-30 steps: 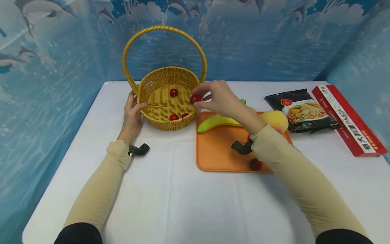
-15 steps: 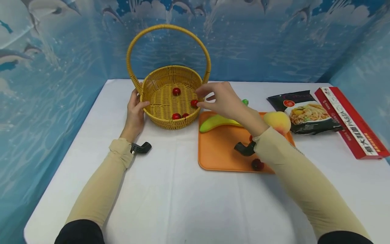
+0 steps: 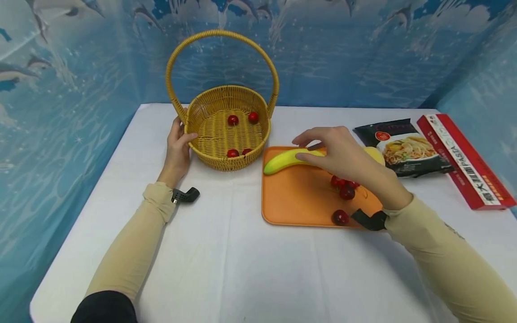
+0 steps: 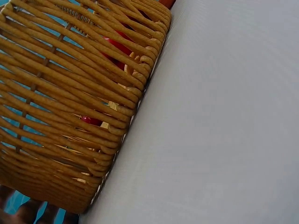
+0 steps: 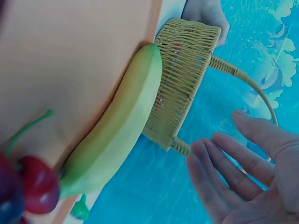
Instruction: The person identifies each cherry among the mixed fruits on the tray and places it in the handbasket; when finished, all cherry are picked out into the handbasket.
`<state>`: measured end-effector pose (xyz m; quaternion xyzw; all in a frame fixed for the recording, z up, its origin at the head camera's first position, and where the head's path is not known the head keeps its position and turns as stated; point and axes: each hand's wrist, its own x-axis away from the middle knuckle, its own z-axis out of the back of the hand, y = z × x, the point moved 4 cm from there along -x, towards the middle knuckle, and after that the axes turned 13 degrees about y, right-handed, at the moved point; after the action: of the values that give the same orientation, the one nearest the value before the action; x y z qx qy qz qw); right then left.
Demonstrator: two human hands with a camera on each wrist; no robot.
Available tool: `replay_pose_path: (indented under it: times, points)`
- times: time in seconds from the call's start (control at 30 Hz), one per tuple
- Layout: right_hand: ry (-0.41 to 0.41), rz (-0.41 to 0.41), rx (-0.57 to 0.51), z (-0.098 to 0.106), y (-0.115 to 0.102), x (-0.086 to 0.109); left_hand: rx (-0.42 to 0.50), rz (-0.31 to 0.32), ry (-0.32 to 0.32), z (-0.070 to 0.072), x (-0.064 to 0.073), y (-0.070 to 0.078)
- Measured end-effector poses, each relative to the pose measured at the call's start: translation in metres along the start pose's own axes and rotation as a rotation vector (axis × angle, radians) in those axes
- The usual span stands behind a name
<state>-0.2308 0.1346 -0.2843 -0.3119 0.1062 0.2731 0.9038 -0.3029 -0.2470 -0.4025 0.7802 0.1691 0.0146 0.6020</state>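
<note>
My left hand grips the left side of a yellow wicker basket, with its thumb over the rim. Several red cherries lie inside the basket, whose tall handle stands upright. My right hand hovers above an orange tray, holding nothing, its fingers loosely extended in the right wrist view. Beneath its fingertips lies a banana along the tray's far edge. Dark red cherries cluster below the right palm, and a single cherry sits near the tray's front edge.
A yellow peach shows partly behind the right hand. To the right lie a black noodle packet and a red pasta box. A small green thing sits beyond the tray. A blue dolphin-print curtain borders the white table.
My right hand has let go of a cherry inside the basket, then moved right and back over the tray. That cherry now lies farther back in the basket. The left hand keeps its grip.
</note>
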Motion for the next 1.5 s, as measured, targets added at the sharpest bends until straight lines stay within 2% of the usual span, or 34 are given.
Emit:
replay_pose_path:
  times: [0.1,0.3,0.47,0.53,0.73,0.97,1.17,1.27,1.5]
  points:
    - [0.002,0.003,0.013,0.01,0.004,0.015,-0.002,0.004,-0.003,-0.001,0.0,0.0]
    - [-0.011,-0.069,0.012,0.021,0.01,0.043,0.01,0.001,-0.003,0.002,0.001,-0.002]
    - [0.018,0.017,0.011,0.022,0.012,0.065,0.016,0.004,-0.006,0.004,0.001,-0.002]
    - [0.013,0.027,0.017,0.02,0.015,0.073,0.016,0.004,-0.004,0.005,0.002,-0.002]
    - [-0.102,-0.082,-0.006,0.017,0.027,0.096,0.015,0.006,0.0,0.005,0.005,-0.006]
    - [-0.135,-0.049,-0.062,0.016,0.034,0.118,0.007,0.005,-0.007,0.001,0.004,-0.006]
    - [-0.205,-0.162,-0.061,0.012,0.042,0.13,0.005,-0.002,-0.009,-0.001,0.003,-0.004]
    - [-0.251,-0.192,-0.087,0.01,0.045,0.133,0.001,-0.002,-0.01,-0.001,0.002,-0.003]
    - [-0.337,-0.156,-0.132,0.007,0.047,0.135,0.015,0.008,0.003,0.0,0.002,-0.002]
